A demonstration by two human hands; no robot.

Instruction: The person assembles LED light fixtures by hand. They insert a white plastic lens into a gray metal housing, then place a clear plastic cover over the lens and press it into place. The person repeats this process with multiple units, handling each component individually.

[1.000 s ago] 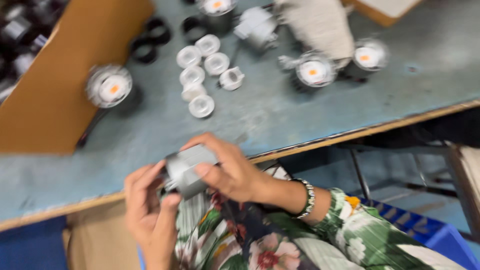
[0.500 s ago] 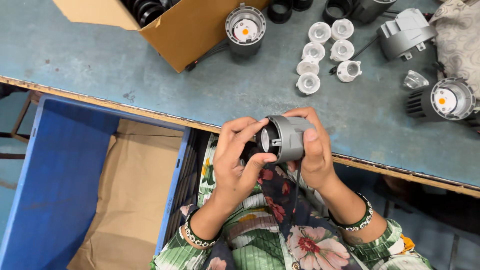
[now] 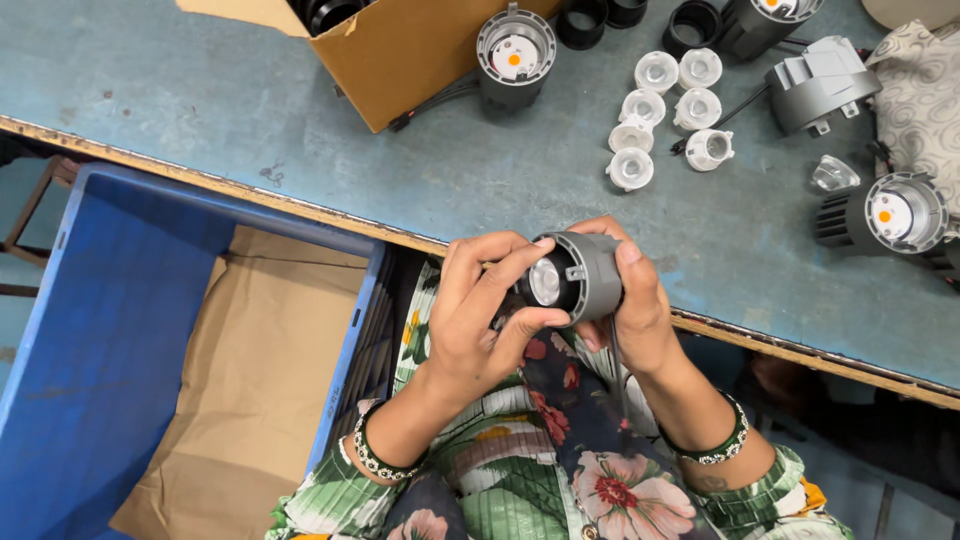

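Unmoved lamp housing [image 3: 575, 278], lens leftward

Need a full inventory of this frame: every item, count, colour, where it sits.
grey lamp housing: 1, grey with clear lens, held in both hands at the bench edge
white reflector cups: 7, white, clustered on the bench, upper middle
finned lamp units: 3 with orange centres, dark grey, top centre, top right, far right
grey bracket housing: 1, grey, upper right
clear lens: 1, clear, right
black rings: several, black, top edge
cardboard box: 1, brown, top left, black parts inside
patterned cloth: 1, beige, far right
bench: 1, blue-grey
blue crate: 1, blue, brown paper inside, lower left
left hand: on the lens face
right hand: around the body
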